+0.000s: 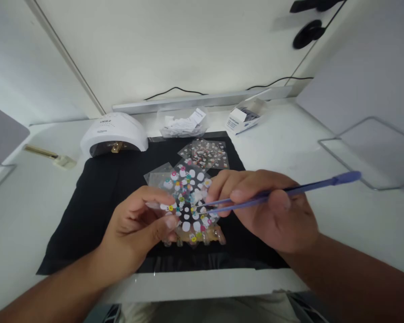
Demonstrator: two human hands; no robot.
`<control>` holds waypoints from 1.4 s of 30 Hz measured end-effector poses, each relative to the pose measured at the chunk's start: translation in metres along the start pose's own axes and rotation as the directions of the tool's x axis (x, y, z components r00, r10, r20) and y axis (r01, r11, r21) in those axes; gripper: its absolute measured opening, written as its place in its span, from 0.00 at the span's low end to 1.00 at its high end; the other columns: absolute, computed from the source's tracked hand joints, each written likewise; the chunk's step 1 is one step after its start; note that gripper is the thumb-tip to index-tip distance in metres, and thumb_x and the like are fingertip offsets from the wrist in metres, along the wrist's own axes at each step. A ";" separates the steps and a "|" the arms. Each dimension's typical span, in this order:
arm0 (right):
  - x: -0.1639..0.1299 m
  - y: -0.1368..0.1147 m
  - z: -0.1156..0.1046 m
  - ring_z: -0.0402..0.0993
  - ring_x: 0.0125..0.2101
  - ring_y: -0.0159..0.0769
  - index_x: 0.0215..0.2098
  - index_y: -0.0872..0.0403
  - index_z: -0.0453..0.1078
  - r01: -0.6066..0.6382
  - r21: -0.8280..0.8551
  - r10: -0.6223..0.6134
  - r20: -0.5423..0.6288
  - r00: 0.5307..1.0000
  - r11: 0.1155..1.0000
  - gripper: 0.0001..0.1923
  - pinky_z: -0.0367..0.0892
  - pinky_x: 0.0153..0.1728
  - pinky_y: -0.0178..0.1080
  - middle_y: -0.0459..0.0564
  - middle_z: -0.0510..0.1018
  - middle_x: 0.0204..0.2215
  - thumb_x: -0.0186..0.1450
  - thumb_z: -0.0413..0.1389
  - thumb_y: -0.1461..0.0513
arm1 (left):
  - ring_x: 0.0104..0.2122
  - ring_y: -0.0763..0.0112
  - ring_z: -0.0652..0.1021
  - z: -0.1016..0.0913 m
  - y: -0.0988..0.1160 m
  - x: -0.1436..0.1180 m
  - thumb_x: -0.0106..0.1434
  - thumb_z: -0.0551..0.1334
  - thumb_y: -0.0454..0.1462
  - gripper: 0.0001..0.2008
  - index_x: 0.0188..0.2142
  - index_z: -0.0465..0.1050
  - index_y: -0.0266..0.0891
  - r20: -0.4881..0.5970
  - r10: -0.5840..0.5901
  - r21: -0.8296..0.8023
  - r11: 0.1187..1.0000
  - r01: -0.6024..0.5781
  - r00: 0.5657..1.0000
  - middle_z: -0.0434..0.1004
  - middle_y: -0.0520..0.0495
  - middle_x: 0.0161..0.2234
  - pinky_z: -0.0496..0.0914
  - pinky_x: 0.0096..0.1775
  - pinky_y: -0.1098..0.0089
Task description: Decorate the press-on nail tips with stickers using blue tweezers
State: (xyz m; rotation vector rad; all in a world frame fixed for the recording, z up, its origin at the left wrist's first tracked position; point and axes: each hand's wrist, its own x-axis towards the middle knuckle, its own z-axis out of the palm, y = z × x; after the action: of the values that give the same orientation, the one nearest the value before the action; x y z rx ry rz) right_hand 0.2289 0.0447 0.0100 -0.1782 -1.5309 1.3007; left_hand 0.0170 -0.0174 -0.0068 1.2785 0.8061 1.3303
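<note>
Between thumb and fingers, my left hand [139, 224] pinches the left edge of a clear sticker sheet [186, 226] dotted with white shapes and small coloured figures. My right hand [265, 206] grips a pair of purple tweezers [309, 186], whose tips reach the middle of the sheet. Whether a sticker is caught in the tips is too small to tell. Fingers of the right hand also come close to the sheet's right edge. Below the sheet, partly covered by it, lies a wooden-coloured holder [218, 233] with several clear nail tips along its front.
More sticker sheets [208, 154] lie farther back on the black cloth [97, 193]. Behind stand a white nail lamp [114, 130], a clear tub of white packets [183, 125] and an opened small box [244, 117]. A gold-handled brush [42, 151] rests at the left.
</note>
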 end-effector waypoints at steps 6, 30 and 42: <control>-0.008 0.004 0.006 0.79 0.35 0.41 0.45 0.52 0.80 0.094 -0.088 -0.096 -0.023 0.995 0.992 0.17 0.74 0.38 0.46 0.51 0.81 0.27 0.72 0.51 0.54 | 0.27 0.81 0.79 -0.003 -0.006 -0.004 0.63 0.66 0.26 0.18 0.47 0.76 0.51 -0.064 0.138 0.099 0.986 -0.132 0.988 0.77 0.58 0.32 0.77 0.31 0.83; -0.019 0.004 0.004 0.78 0.32 0.42 0.44 0.50 0.80 0.041 -0.180 -0.058 -0.090 0.994 0.983 0.15 0.76 0.36 0.48 0.53 0.81 0.28 0.71 0.52 0.55 | 0.37 0.75 0.77 -0.006 -0.015 -0.006 0.60 0.69 0.28 0.26 0.55 0.72 0.51 -0.022 0.211 0.256 0.946 -0.199 0.977 0.76 0.52 0.41 0.75 0.44 0.78; -0.022 0.005 0.011 0.79 0.34 0.43 0.45 0.50 0.81 0.030 -0.208 -0.055 -0.118 0.992 0.978 0.15 0.74 0.40 0.49 0.54 0.82 0.28 0.70 0.53 0.54 | 0.39 0.75 0.81 0.004 -0.012 -0.008 0.59 0.68 0.26 0.20 0.47 0.78 0.49 -0.121 0.174 0.391 0.913 -0.114 0.977 0.82 0.55 0.40 0.76 0.45 0.78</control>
State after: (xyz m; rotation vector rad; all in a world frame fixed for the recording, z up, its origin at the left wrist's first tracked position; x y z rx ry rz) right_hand 0.2273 0.0248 -0.0054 -0.3502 -1.5536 1.0763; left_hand 0.0223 -0.0232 -0.0190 1.5786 1.1406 1.4490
